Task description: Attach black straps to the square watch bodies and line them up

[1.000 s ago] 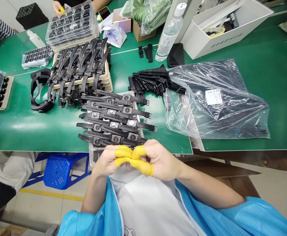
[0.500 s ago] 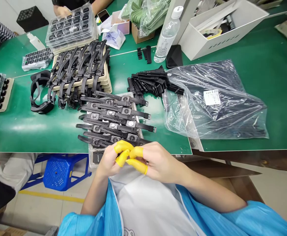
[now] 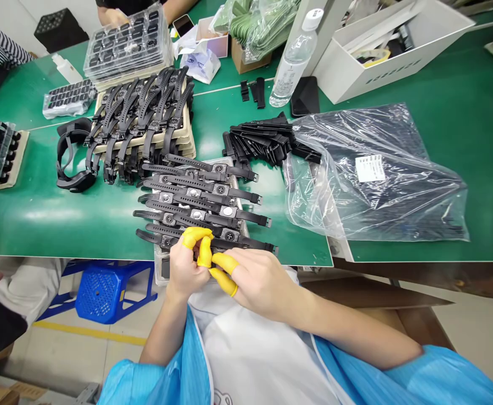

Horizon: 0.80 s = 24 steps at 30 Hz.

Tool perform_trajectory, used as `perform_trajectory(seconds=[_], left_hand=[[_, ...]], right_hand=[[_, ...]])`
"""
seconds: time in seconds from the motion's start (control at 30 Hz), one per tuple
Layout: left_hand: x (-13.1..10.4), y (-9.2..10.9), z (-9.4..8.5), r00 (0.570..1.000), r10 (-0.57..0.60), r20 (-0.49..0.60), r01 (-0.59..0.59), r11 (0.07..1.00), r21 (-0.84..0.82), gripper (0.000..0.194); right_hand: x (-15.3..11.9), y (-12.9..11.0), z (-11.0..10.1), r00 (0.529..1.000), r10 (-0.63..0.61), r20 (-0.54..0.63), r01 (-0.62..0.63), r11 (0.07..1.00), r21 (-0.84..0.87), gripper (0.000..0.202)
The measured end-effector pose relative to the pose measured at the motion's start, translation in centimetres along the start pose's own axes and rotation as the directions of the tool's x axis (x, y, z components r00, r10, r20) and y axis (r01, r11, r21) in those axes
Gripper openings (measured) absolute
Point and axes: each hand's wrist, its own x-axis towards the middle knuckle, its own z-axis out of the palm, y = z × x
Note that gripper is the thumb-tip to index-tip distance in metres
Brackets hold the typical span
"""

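My left hand (image 3: 188, 263) is closed in a pinch over the near edge of the table, yellow finger cots on its thumb and forefinger. My right hand (image 3: 255, 275), also with yellow finger cots, pinches close beside it, its fingertips almost meeting the left thumb. Whatever lies between the fingers is too small or hidden to make out. Just beyond both hands, several watches with black straps (image 3: 196, 215) lie in rows, backs up, across a clear plastic tray (image 3: 160, 272) that juts over the table edge.
Stacked trays of strapped watches (image 3: 145, 121) stand at the back left. A pile of black straps (image 3: 263, 140) lies beside a clear plastic bag (image 3: 398, 185). Behind are a water bottle (image 3: 293, 62), a phone (image 3: 305, 97) and a white box (image 3: 381, 73). A blue stool (image 3: 98, 292) stands below.
My left hand has turned, its fingertips tipping up. My right hand has dropped slightly and moved a little left, and the two sets of fingertips are now less overlapped.
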Motion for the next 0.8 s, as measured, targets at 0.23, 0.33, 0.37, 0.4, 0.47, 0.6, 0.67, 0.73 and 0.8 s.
perform_trajectory(seconds=[0.23,0.33,0.37,0.4,0.47,0.6,0.67,0.73,0.8], left_hand=[[0.6,0.3,-0.7,0.990,0.137,0.045,-0.144,0.956,0.256,0.037],[0.7,0.5,-0.6,0.987,0.144,0.075,-0.159,0.948,0.274,0.041],[0.8,0.5,-0.6,0.986,0.144,0.081,-0.160,0.950,0.269,0.042],[0.8,0.6,-0.6,0.986,0.143,0.084,-0.160,0.953,0.259,0.044],[0.7,0.7,-0.6,0.987,0.143,0.078,-0.156,0.962,0.222,0.048],[0.4,0.8,-0.2,0.995,0.071,0.068,-0.077,0.992,0.095,0.049],[0.2,0.8,0.0,0.997,0.016,0.082,-0.018,1.000,0.023,0.046],[0.0,0.7,0.2,0.994,-0.012,0.106,0.016,0.999,-0.043,0.042],[0.0,0.6,0.3,0.990,-0.024,0.137,0.035,0.996,-0.081,0.040]], right_hand=[[0.0,-0.2,0.2,0.999,-0.045,0.025,0.047,0.996,-0.079,0.031],[0.1,-0.3,0.4,0.999,-0.051,-0.013,0.050,0.994,-0.101,0.034],[0.1,-0.3,0.4,0.998,-0.050,-0.028,0.047,0.994,-0.095,0.034],[0.1,-0.2,0.5,0.998,-0.046,-0.047,0.042,0.996,-0.079,0.034],[0.2,0.1,0.8,0.995,-0.020,-0.098,0.020,1.000,-0.003,0.032],[0.5,0.5,1.3,0.972,0.114,-0.206,-0.038,0.939,0.343,0.017],[0.6,0.4,1.7,0.955,0.242,-0.173,-0.107,0.823,0.557,0.008],[0.7,0.1,2.0,0.921,0.389,-0.030,-0.242,0.627,0.740,0.014],[0.6,-0.1,2.1,0.880,0.446,0.165,-0.363,0.405,0.839,0.025]])
